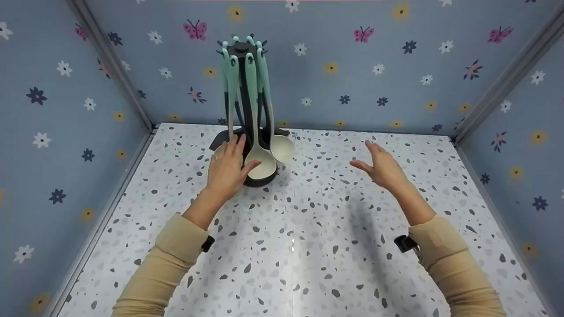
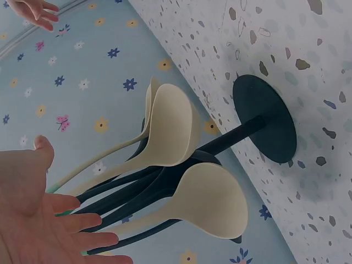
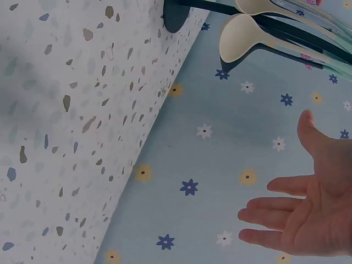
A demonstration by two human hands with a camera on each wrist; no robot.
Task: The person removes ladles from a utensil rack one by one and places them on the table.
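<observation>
Mint-green-handled utensils with cream and black heads (image 1: pixel 250 79) hang on a black stand with a round base (image 2: pixel 275 126), close by a spread left hand (image 1: pixel 226 171)

Straight fingers, a little apart, and a thumb held well out to the side give the left hand a flat, reaching shape. Its fingertips overlap the lower left of the hanging utensils in the head view, and the handles in the left wrist view; whether skin meets any of them, I cannot tell. Nothing is gripped.

Well apart from the stand, the right hand (image 1: pixel 385 168) is raised above the white speckled tabletop (image 1: pixel 317 251), fingers extended, thumb standing off from them, holding nothing.

As the holder here, the black stand rises just ahead of the left hand, upright on the tabletop. Handles gather around its top, above the left fingertips, and heads hang low around its pole. One deep cream ladle (image 1: pixel 265 166) hangs by the left thumb, its bowl facing the person. Farther to the right of that thumb hangs a round cream spoon-like head (image 1: pixel 283 149). Ahead and left of the left fingertips, a flat black head (image 1: pixel 218 140) juts outward.
</observation>
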